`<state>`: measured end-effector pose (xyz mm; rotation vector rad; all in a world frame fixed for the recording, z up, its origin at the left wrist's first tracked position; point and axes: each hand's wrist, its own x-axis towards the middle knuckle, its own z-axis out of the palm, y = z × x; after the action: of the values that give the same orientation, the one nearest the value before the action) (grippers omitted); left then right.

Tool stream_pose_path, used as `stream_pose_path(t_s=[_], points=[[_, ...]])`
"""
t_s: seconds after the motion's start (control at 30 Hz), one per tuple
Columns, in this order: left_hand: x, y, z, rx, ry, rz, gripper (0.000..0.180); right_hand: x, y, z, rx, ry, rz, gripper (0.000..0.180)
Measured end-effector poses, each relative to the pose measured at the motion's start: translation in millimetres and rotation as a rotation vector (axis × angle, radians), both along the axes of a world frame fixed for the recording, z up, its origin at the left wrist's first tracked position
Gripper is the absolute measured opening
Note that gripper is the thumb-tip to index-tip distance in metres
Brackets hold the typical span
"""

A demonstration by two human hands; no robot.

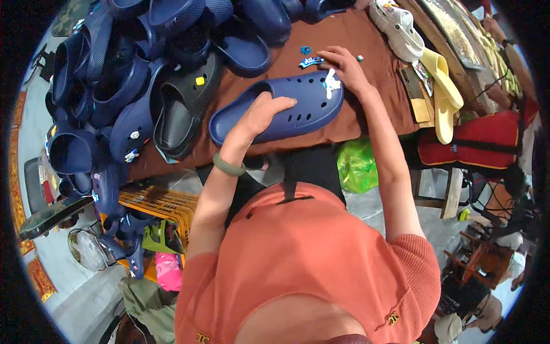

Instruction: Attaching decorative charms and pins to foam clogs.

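Note:
My left hand point(260, 114) grips the side of a navy blue clog point(298, 112) lying on the brown table point(366, 109), fingers curled over its upper. A white charm point(331, 83) sits on the clog's toe. My right hand point(342, 67) reaches just past the toe, fingertips on a small blue charm point(312, 61) lying on the table. A green bangle point(228, 166) is on my left wrist.
A big heap of navy clogs point(143, 74) fills the table's left side. White clogs point(398, 28) and yellow slippers point(441, 86) lie at the right. A green bag point(356, 165) sits under the table, a yellow crate point(163, 206) at lower left.

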<state>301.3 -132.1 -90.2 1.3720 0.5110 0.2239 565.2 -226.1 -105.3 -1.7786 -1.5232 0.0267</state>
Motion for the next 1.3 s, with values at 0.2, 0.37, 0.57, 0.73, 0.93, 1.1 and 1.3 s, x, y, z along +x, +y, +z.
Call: stream_pose_path(t_s=[0.2, 0.37, 0.57, 0.73, 0.93, 1.1, 1.3], points=[[3, 0, 13, -0.057, -0.034, -0.031, 0.032, 7, 24, -2, -0.106, -0.263, 0.160, 0.020], [1, 1, 16, -0.099, 0.001, -0.039, 0.032, 12, 10, 1, 0.053, -0.448, 0.032, 0.015], [1, -8, 28, -0.099, -0.080, 0.007, 0.032, -22, -10, 47, 0.233, -0.254, -0.035, 0.011], [-1, -2, 23, -0.066, -0.032, -0.073, 0.031, -49, -16, 61, 0.139, -0.268, 0.127, 0.016], [1, -5, 24, -0.102, -0.088, -0.052, 0.030, -61, -9, 61, 0.107, -0.210, 0.203, 0.018], [0, -5, 29, -0.070, -0.085, -0.072, 0.032, -68, -9, 60, 0.050, -0.202, 0.216, 0.019], [-1, -3, 29, 0.007, -0.098, -0.098, 0.031, -67, -11, 57, 0.074, -0.269, 0.236, 0.021]])
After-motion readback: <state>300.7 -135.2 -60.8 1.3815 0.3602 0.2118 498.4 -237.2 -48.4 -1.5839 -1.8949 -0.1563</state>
